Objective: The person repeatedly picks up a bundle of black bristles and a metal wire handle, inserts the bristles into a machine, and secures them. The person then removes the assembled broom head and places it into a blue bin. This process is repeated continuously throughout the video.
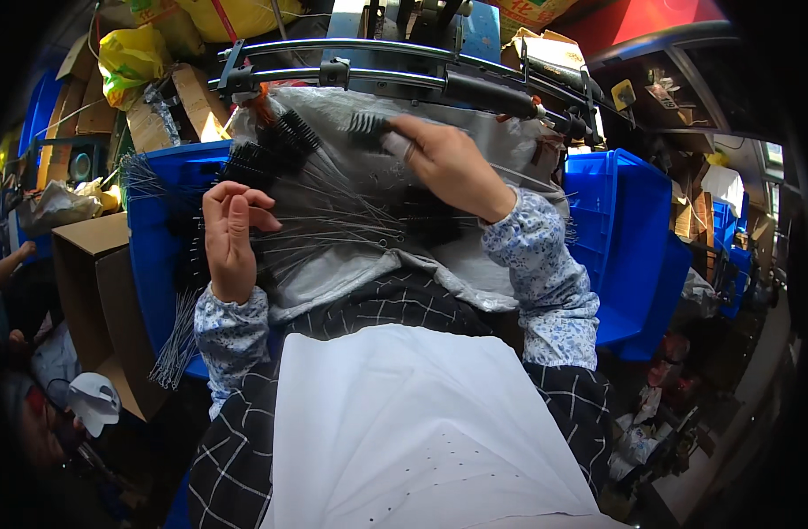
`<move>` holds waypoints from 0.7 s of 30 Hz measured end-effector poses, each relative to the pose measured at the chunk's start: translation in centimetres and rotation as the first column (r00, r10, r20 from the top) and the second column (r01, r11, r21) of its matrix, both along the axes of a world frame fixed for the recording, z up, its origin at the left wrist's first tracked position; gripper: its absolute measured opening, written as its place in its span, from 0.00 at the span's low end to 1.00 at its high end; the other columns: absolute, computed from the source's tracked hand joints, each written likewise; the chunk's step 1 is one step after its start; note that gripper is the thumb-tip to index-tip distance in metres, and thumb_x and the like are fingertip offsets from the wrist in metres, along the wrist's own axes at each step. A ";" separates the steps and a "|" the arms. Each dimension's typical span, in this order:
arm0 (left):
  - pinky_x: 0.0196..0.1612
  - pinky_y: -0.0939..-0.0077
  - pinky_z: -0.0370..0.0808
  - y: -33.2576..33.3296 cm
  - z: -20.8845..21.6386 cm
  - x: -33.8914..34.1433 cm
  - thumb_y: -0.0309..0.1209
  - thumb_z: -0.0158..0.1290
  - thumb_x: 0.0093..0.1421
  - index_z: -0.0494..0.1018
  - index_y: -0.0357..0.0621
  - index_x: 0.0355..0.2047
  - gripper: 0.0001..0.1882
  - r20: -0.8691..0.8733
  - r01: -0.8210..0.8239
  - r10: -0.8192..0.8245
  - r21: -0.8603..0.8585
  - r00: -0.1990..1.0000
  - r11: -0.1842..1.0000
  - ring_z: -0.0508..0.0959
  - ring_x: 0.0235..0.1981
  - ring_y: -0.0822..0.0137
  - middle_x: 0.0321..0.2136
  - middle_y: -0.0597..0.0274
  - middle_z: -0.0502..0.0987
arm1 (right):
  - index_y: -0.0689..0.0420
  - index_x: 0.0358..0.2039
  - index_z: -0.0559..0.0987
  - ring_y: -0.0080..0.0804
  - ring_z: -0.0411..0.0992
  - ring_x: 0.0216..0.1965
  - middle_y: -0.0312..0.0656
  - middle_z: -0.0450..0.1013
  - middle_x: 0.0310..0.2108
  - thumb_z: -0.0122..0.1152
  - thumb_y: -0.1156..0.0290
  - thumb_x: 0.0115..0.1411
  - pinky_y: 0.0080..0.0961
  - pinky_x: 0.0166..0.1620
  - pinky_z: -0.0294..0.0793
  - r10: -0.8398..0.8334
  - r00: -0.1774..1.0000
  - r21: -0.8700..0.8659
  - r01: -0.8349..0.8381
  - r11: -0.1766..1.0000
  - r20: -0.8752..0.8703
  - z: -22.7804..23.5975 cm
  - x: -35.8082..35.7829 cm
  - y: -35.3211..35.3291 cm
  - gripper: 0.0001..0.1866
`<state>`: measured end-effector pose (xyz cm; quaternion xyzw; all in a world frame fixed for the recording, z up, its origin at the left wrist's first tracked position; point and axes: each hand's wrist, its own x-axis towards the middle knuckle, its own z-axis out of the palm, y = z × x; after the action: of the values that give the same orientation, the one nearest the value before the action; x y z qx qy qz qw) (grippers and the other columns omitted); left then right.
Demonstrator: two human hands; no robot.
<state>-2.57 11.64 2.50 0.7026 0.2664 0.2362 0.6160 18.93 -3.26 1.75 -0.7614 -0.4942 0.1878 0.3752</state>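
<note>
Black-bristled wire brushes (291,139) lie fanned over a pale cloth (333,286) on my lap, their thin wire stems (329,236) ending in small loops. My right hand (446,159) is closed around one brush (366,126), its bristle head pointing left and a length of its wire showing behind the hand. At the left side of the pile, my left hand (232,231) is loosely curled with its fingers apart. Nothing shows in it. More dark bristles, partly in shadow, lie below my right wrist.
Across the far side runs a machine with metal rails (377,75). Blue bins stand at the left (153,256) and right (620,238), the left one with wire bundles over its edge. An open cardboard box (113,300) is beside it. Another person's hand (20,254) shows at far left.
</note>
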 end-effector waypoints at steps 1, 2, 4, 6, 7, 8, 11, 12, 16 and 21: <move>0.29 0.87 0.66 1.7 -0.4 -1.6 0.36 0.36 0.62 0.59 0.38 0.37 0.12 -0.080 -0.100 0.113 0.145 0.990 0.984 0.68 0.23 0.78 0.26 0.63 0.70 | 0.57 0.36 0.73 0.45 0.70 0.29 0.47 0.72 0.26 0.49 0.64 0.54 0.34 0.33 0.69 -0.217 0.958 0.132 0.194 0.972 0.186 -0.9 2.9 0.5 0.13; 0.30 0.87 0.65 3.3 -1.1 -3.2 0.36 0.38 0.61 0.61 0.39 0.37 0.12 -0.184 -0.180 0.230 0.253 0.956 0.951 0.66 0.25 0.78 0.26 0.65 0.68 | 0.56 0.36 0.74 0.41 0.69 0.29 0.43 0.72 0.25 0.49 0.64 0.54 0.32 0.33 0.69 -0.399 0.846 0.231 0.335 0.914 0.354 -2.5 6.7 0.5 0.12; 0.33 0.84 0.63 5.2 -2.3 -5.2 0.36 0.42 0.60 0.63 0.39 0.36 0.12 -0.259 -0.237 0.395 0.480 0.881 0.844 0.65 0.30 0.76 0.28 0.64 0.67 | 0.49 0.37 0.75 0.37 0.68 0.29 0.39 0.72 0.25 0.48 0.64 0.54 0.32 0.33 0.67 -0.502 0.570 0.214 0.497 0.841 0.650 -4.6 12.9 -0.4 0.11; 0.32 0.83 0.64 5.9 -2.6 -6.7 0.35 0.44 0.59 0.65 0.38 0.32 0.11 -0.447 -0.073 0.338 0.511 0.828 0.856 0.66 0.28 0.76 0.26 0.64 0.67 | 0.44 0.38 0.74 0.38 0.67 0.34 0.37 0.72 0.28 0.46 0.61 0.54 0.35 0.38 0.65 -0.494 0.527 0.107 0.602 0.791 0.691 -5.5 15.1 -0.4 0.12; 0.31 0.83 0.64 5.6 -2.5 -6.9 0.34 0.44 0.58 0.66 0.38 0.31 0.10 -0.496 -0.052 0.300 0.452 0.815 0.890 0.66 0.27 0.76 0.25 0.64 0.67 | 0.43 0.39 0.74 0.38 0.67 0.35 0.37 0.73 0.29 0.46 0.59 0.55 0.36 0.39 0.64 -0.486 0.529 0.068 0.625 0.778 0.695 -5.7 15.6 -0.2 0.13; 0.30 0.83 0.63 5.3 -2.3 -7.1 0.34 0.44 0.58 0.67 0.39 0.30 0.10 -0.543 -0.036 0.260 0.389 0.798 0.921 0.66 0.26 0.76 0.23 0.64 0.68 | 0.42 0.39 0.74 0.39 0.67 0.36 0.37 0.73 0.30 0.46 0.58 0.55 0.36 0.40 0.64 -0.476 0.535 0.028 0.644 0.765 0.698 -5.9 15.9 0.1 0.13; 0.27 0.84 0.62 5.3 -3.4 -7.1 0.34 0.46 0.57 0.67 0.39 0.30 0.10 -0.429 -0.126 0.302 0.391 0.851 0.912 0.65 0.23 0.77 0.21 0.68 0.67 | 0.41 0.40 0.74 0.39 0.66 0.37 0.36 0.73 0.30 0.46 0.58 0.54 0.36 0.41 0.62 -0.474 0.553 0.034 0.626 0.779 0.686 -6.4 16.4 0.6 0.14; 0.26 0.85 0.62 5.3 -3.6 -7.0 0.34 0.46 0.57 0.67 0.39 0.29 0.10 -0.388 -0.159 0.312 0.378 0.868 0.912 0.65 0.23 0.78 0.21 0.69 0.67 | 0.41 0.40 0.74 0.39 0.66 0.37 0.36 0.73 0.30 0.46 0.59 0.54 0.36 0.41 0.62 -0.471 0.552 0.037 0.621 0.783 0.688 -6.5 16.5 0.6 0.14; 0.27 0.86 0.61 5.6 -3.6 -6.8 0.35 0.47 0.57 0.67 0.39 0.29 0.10 -0.459 -0.119 0.264 0.320 0.848 0.940 0.64 0.23 0.79 0.22 0.69 0.67 | 0.41 0.40 0.74 0.38 0.66 0.36 0.36 0.73 0.30 0.46 0.60 0.54 0.35 0.40 0.63 -0.461 0.563 0.050 0.596 0.802 0.685 -6.7 16.8 0.5 0.13; 0.28 0.87 0.62 6.0 -4.6 -7.4 0.35 0.45 0.58 0.67 0.38 0.29 0.10 -0.420 -0.166 0.278 0.283 0.864 0.945 0.63 0.23 0.80 0.22 0.69 0.66 | 0.42 0.41 0.74 0.38 0.66 0.36 0.35 0.73 0.31 0.47 0.60 0.54 0.35 0.40 0.63 -0.448 0.564 0.054 0.580 0.813 0.694 -7.2 16.9 0.5 0.14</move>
<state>-9.97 17.62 -2.09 0.7710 0.4524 0.1654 0.4165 35.88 -2.79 -5.48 -0.9165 -0.3321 -0.1772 0.1357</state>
